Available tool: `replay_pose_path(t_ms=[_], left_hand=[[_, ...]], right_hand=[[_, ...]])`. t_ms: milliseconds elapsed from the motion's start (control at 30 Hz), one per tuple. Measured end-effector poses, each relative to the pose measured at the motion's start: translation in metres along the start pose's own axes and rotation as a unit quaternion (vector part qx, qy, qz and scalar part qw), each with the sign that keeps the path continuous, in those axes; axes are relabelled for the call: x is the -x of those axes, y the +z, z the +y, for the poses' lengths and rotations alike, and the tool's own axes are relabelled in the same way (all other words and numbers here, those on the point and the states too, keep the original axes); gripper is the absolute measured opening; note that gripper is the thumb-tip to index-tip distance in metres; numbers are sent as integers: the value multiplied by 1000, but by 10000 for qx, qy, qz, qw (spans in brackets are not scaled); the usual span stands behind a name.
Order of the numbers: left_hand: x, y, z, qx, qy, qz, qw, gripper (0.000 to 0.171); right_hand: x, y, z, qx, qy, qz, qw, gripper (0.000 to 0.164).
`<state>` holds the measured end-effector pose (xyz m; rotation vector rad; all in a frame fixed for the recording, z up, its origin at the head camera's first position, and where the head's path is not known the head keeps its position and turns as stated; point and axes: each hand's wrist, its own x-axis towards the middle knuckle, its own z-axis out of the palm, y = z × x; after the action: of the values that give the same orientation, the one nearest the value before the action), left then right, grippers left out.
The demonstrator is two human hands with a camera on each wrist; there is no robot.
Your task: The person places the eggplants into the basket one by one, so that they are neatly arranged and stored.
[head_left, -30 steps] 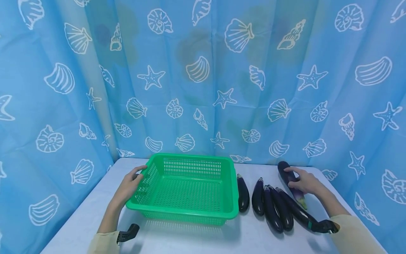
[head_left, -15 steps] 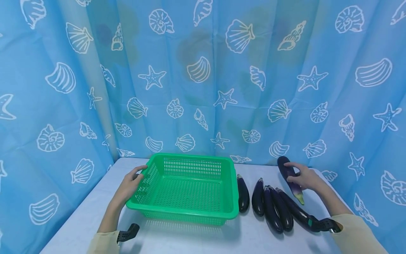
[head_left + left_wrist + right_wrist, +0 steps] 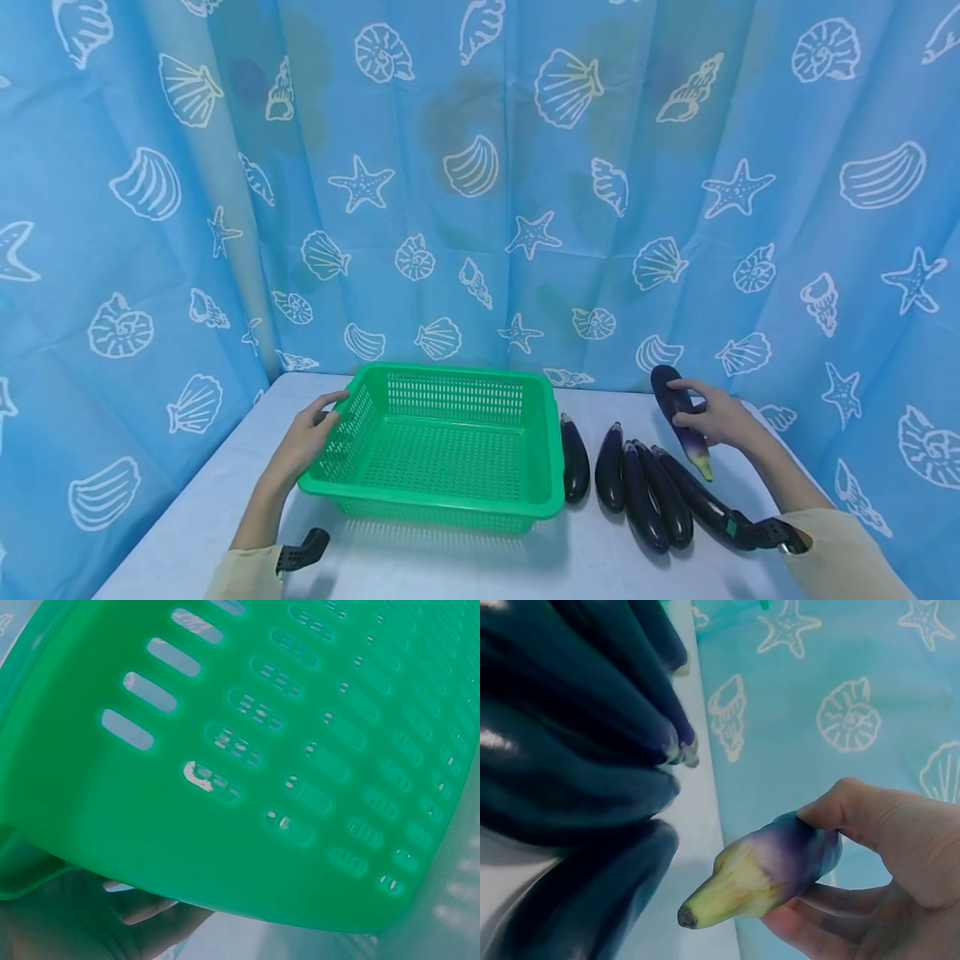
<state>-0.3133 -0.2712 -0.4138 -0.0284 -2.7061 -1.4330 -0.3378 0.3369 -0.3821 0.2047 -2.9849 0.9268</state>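
Note:
My right hand [image 3: 720, 417] pinches a dark purple eggplant [image 3: 678, 414] between thumb and fingers at the table's far right. Its pale yellow-green stem end [image 3: 731, 892] points toward the camera in the right wrist view, and it seems raised off the cloth. The left hand [image 3: 307, 433] holds the left rim of a green slotted plastic basket [image 3: 431, 500], which contains nothing visible. In the left wrist view, fingers [image 3: 169, 926] show past the basket's edge, partly hidden by its wall. Several other eggplants [image 3: 645, 504] lie between the basket and my right hand.
A white cloth [image 3: 420, 575] covers the table. Blue curtains [image 3: 480, 250] with shell prints hang behind and at both sides. One eggplant [image 3: 575, 462] lies close beside the basket's right wall. Black wrist-camera mounts [image 3: 303, 550] stick out near the sleeves.
My right hand has lifted the eggplant slightly and shifted it a little left, its stem end rising off the table. The left hand and basket have stayed still.

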Motion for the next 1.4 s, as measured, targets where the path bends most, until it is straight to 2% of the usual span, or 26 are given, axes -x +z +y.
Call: replay_pose_path(t_ms=[233,533,833,1067,1400], left_hand=[[0,0,1,22,-4,-20,10000,47],[1,1,1,30,-17,-33,10000,46],[-2,1,0,-29,42,48,10000,46],[-1,1,0,-70,48,51,10000,46],[1,0,2,-90,62,70,9999,45]], right_hand=[[0,-3,-16,-77,-158,-20,9998,61],[3,-2,-41,160,-237,87,9996,60],[8,3,-59,-48,-268,160,9995,60],[8,8,-67,-106,-477,181,9986,59],[10,13,-82,-459,-628,36,9970,60]])
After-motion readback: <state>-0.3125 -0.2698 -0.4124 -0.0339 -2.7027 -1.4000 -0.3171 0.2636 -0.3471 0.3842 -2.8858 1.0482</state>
